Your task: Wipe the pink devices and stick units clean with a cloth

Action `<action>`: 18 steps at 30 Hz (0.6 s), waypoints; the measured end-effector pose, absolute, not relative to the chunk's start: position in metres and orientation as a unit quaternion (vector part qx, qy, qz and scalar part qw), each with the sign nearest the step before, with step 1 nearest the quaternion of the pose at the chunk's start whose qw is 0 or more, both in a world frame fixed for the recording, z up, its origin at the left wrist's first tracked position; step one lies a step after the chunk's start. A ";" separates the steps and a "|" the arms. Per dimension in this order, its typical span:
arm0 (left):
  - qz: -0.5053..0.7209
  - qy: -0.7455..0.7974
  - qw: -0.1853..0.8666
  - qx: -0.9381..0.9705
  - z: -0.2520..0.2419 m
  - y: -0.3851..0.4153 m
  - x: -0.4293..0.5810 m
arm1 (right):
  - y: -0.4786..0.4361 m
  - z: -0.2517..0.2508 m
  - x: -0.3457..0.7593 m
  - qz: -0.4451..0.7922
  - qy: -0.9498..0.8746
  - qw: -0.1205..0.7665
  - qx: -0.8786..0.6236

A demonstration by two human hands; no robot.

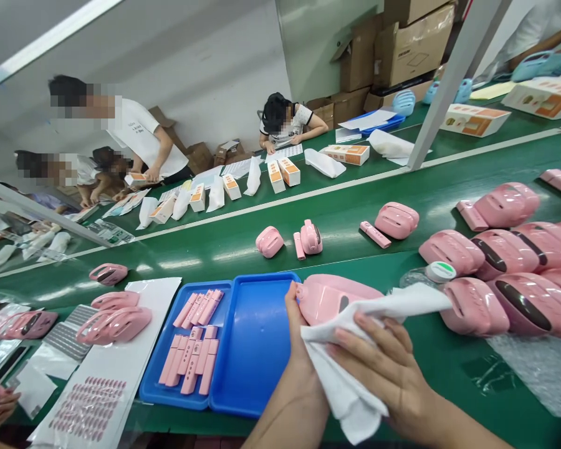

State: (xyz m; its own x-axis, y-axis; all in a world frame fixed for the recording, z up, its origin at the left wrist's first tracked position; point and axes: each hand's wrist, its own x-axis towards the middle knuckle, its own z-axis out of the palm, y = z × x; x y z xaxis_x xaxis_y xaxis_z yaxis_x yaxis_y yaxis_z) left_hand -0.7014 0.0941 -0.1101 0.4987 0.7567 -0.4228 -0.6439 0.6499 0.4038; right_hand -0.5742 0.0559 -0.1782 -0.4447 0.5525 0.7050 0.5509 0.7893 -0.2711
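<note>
My left hand (303,349) grips a glossy pink plastic housing (327,293) with a small dark oval on its face. A white cloth (355,399) is draped over the housing's lower right part, under the fingers of my right hand (383,362), which presses it against the surface. The cloth hides much of the housing, and my left fingers are mostly out of sight behind it. Left of my hands are two blue trays: one tray (156,390) carries several pink stick-shaped parts (189,358), and the other tray (252,337) lies beside it, its floor bare.
Several pink housings (523,305) crowd the right side, near a clear bottle with a white-and-green cap (441,272). More pink pieces (397,220) lie on the green conveyor belt (215,249). Left, a white sheet (159,299) bears oval stickers; a co-worker's hands (0,402) show. People sit opposite.
</note>
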 end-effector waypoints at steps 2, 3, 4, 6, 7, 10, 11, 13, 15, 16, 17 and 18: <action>0.401 0.246 0.882 0.005 -0.111 0.094 -0.700 | 0.054 -0.182 -0.573 0.054 -0.788 0.490 -0.370; 0.417 0.240 0.875 -0.044 -0.112 0.095 -0.699 | 0.053 -0.182 -0.574 0.094 -0.753 0.521 -0.391; 0.441 0.245 0.860 -0.081 -0.114 0.095 -0.698 | 0.052 -0.181 -0.575 0.142 -0.720 0.544 -0.407; 0.473 0.265 0.829 -0.135 -0.116 0.095 -0.697 | 0.048 -0.180 -0.578 0.257 -0.657 0.573 -0.416; 0.480 0.271 0.821 -0.147 -0.117 0.095 -0.697 | 0.045 -0.180 -0.580 0.318 -0.613 0.584 -0.426; 0.507 0.260 0.811 -0.131 -0.121 0.093 -0.698 | 0.034 -0.183 -0.589 0.473 -0.391 0.585 -0.531; 0.519 0.253 0.808 -0.118 -0.122 0.092 -0.699 | 0.031 -0.183 -0.591 0.499 -0.318 0.577 -0.563; 0.532 0.245 0.805 -0.096 -0.124 0.091 -0.701 | 0.027 -0.182 -0.595 0.529 -0.241 0.567 -0.584; 0.532 0.253 0.803 -0.091 -0.125 0.090 -0.703 | 0.025 -0.179 -0.598 0.547 -0.238 0.569 -0.566; 0.533 0.259 0.800 -0.096 -0.126 0.090 -0.704 | 0.026 -0.177 -0.598 0.552 -0.237 0.569 -0.561; 0.538 0.265 0.794 -0.101 -0.126 0.090 -0.705 | 0.027 -0.175 -0.599 0.557 -0.232 0.571 -0.557; 0.544 0.269 0.788 -0.104 -0.127 0.089 -0.706 | 0.029 -0.173 -0.599 0.561 -0.224 0.574 -0.552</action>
